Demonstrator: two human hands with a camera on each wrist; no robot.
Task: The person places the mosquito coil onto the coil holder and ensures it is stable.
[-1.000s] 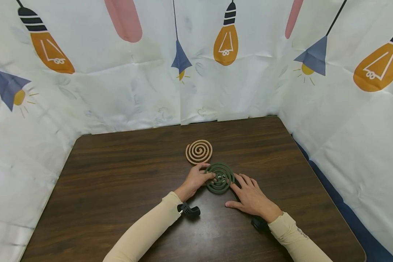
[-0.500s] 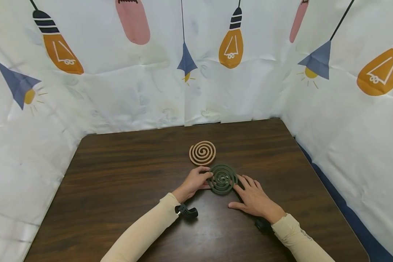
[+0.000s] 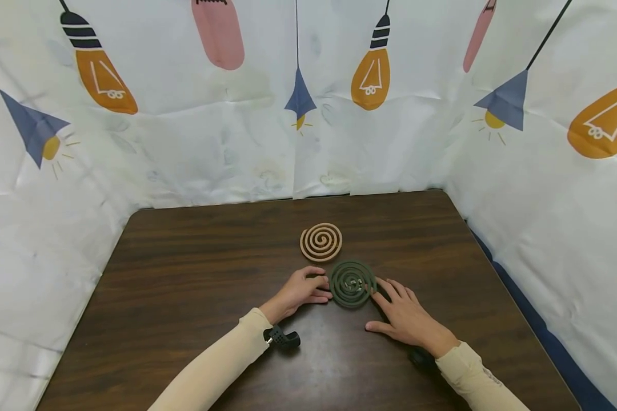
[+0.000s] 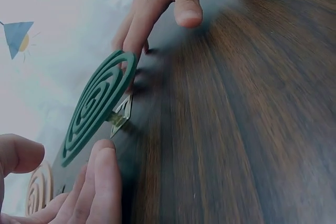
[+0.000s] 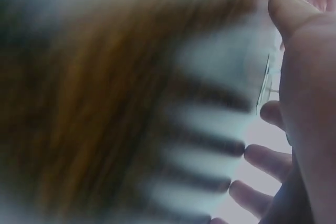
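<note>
A green mosquito coil (image 3: 344, 285) is near the middle of the table. In the left wrist view it sits raised and tilted on a small metal stand (image 4: 122, 116). My left hand (image 3: 299, 290) is just left of the coil, thumb and fingers apart, gripping nothing. At the coil's right edge, my right hand (image 3: 408, 317) has its fingers spread low over the table; its fingertips are at or touching the rim, partly behind it. Just beyond lies a tan mosquito coil (image 3: 321, 242), flat on the table.
The brown wood-grain table (image 3: 211, 257) has white printed cloth (image 3: 211, 148) hanging behind it and at both sides. Each wrist bears a black strap; the left strap (image 3: 283, 338) shows clearly.
My left hand has let go of the green coil's left edge and drawn back to the left. The right hand keeps its place beside the coil. The head view has shifted slightly.
</note>
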